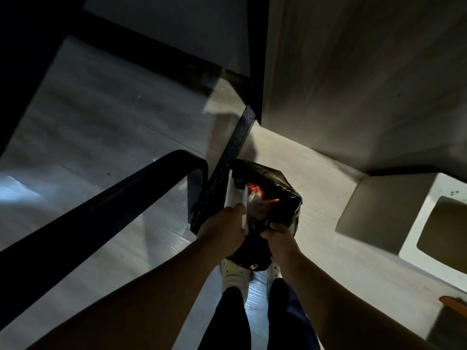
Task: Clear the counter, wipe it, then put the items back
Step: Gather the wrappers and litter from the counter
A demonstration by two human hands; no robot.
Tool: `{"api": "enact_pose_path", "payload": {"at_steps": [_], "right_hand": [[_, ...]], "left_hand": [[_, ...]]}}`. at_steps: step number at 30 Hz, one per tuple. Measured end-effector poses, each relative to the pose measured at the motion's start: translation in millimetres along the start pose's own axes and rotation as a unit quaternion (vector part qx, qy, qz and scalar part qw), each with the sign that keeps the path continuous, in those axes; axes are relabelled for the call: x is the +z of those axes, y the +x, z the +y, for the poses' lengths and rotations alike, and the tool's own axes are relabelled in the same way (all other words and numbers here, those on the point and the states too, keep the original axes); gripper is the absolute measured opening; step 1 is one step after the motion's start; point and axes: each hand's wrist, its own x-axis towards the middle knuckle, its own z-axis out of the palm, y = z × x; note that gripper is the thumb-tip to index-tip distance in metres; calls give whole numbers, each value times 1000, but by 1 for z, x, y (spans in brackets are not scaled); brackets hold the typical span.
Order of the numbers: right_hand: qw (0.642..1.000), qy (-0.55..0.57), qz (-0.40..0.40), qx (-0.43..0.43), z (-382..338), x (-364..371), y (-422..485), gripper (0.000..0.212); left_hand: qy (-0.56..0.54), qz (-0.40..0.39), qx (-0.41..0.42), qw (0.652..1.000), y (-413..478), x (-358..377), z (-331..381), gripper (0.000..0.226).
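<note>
- The bag point(273, 188) sits on the floor point(101, 122), just ahead of the shoes point(233, 276).
- The left hand point(222, 229) and right hand point(279, 236) are at its near rim.
- A rail point(126, 188) lies to the left, and what seems to be a basin point(439, 223) far right.

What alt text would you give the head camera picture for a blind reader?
Seen from above in dim light, a person holds a black plastic bag over a pale floor: the left hand holds a white sheet at its mouth, the right hand grips its rim. Their white shoes show below.
</note>
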Motion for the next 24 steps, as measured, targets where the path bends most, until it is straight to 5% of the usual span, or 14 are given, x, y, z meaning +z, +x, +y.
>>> {"api": "enact_pose_path", "payload": {"at_steps": [5, 10, 18, 24], "right_hand": [[989, -116, 31, -86, -7, -15, -25, 26], [934, -319, 45, -155, -46, -29, -77, 31], [882, -375, 104, -267, -107, -53, -185, 31], [863, -371, 99, -328, -151, -75, -260, 18]], "left_hand": [[27, -2, -15, 1000, -14, -14, 10, 27], [69, 5, -14, 997, -45, -57, 32, 25], [110, 70, 10, 991, -111, -140, 81, 25], [106, 195, 30, 975, -164, -204, 117, 20]]}}
